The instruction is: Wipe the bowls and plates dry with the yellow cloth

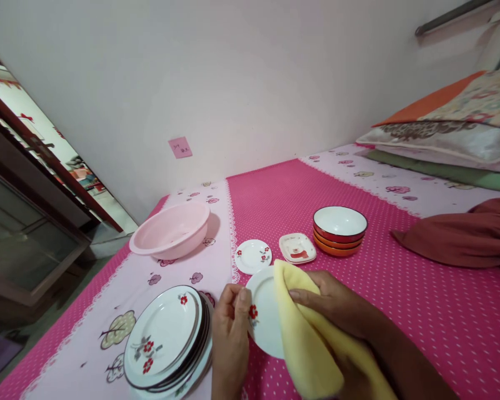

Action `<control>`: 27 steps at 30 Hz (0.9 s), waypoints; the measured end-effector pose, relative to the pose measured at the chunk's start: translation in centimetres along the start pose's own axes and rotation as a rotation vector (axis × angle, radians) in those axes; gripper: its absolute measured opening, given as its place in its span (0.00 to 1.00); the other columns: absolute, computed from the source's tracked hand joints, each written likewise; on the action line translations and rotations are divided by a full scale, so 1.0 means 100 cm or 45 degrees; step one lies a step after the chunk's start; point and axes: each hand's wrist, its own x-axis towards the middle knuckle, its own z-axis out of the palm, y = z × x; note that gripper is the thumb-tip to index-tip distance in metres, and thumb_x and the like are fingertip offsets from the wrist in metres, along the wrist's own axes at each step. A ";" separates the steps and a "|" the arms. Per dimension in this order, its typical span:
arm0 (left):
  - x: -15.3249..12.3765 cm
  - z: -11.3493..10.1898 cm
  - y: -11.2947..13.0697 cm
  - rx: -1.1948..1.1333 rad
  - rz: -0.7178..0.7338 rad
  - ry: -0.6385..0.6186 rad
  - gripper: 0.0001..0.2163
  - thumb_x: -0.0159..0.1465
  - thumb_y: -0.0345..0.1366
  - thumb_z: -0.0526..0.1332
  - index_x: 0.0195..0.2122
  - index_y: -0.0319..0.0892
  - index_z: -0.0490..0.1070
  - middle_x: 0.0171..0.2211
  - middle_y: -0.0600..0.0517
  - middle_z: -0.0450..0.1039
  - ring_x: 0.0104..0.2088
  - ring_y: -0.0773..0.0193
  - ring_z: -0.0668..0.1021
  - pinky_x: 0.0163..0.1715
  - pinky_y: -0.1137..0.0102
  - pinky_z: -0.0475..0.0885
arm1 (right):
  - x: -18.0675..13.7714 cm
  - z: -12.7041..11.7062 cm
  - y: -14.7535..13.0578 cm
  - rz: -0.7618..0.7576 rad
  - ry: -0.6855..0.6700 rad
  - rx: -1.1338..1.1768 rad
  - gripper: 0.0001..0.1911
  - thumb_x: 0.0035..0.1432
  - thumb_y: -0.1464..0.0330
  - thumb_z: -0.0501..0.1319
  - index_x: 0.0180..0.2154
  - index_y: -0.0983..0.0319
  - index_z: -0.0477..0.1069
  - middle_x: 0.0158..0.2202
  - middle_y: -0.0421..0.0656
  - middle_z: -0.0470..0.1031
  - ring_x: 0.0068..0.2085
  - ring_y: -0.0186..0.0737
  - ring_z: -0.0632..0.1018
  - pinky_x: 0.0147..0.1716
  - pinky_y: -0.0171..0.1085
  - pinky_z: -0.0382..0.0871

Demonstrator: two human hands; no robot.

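My left hand [232, 328] pinches the left rim of a white plate [266, 319] with red flowers on it. A yellow cloth [302, 333] is bunched in my right hand [337, 303], covering the plate's right side. To the left of my left hand stands a stack of plates [166, 339], the top one white with red flowers and a dark rim. Beyond the held plate lie a small round flowered plate [253, 256] and a small squarish dish [298, 248] with a bear picture.
A pile of bowls [340, 230], orange-red outside and white inside, stands right of the squarish dish. A pink basin [170, 230] sits far left near the wall. Folded bedding [450, 139] and a maroon cloth [462, 239] lie at right on the pink patterned bedspread [270, 194].
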 end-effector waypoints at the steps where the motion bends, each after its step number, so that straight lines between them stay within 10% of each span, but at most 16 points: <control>1: -0.001 0.000 0.002 0.047 0.001 -0.052 0.22 0.66 0.59 0.64 0.31 0.43 0.70 0.23 0.57 0.65 0.24 0.67 0.66 0.23 0.74 0.63 | -0.001 -0.001 -0.002 0.012 -0.032 -0.001 0.24 0.63 0.52 0.68 0.49 0.65 0.80 0.43 0.49 0.86 0.42 0.50 0.85 0.42 0.41 0.79; 17: 0.000 0.012 -0.016 0.136 0.063 0.634 0.24 0.67 0.61 0.60 0.38 0.42 0.75 0.35 0.49 0.77 0.39 0.57 0.77 0.40 0.66 0.73 | 0.023 0.027 0.023 0.019 0.040 0.080 0.29 0.55 0.49 0.71 0.48 0.65 0.79 0.45 0.52 0.85 0.41 0.55 0.86 0.40 0.45 0.81; 27: -0.003 0.009 0.001 -0.061 -0.188 -0.227 0.24 0.65 0.53 0.67 0.54 0.40 0.75 0.31 0.49 0.80 0.26 0.61 0.80 0.23 0.71 0.73 | 0.019 -0.018 0.022 -0.142 0.436 -0.332 0.27 0.59 0.56 0.68 0.56 0.62 0.75 0.49 0.52 0.83 0.47 0.57 0.84 0.46 0.50 0.80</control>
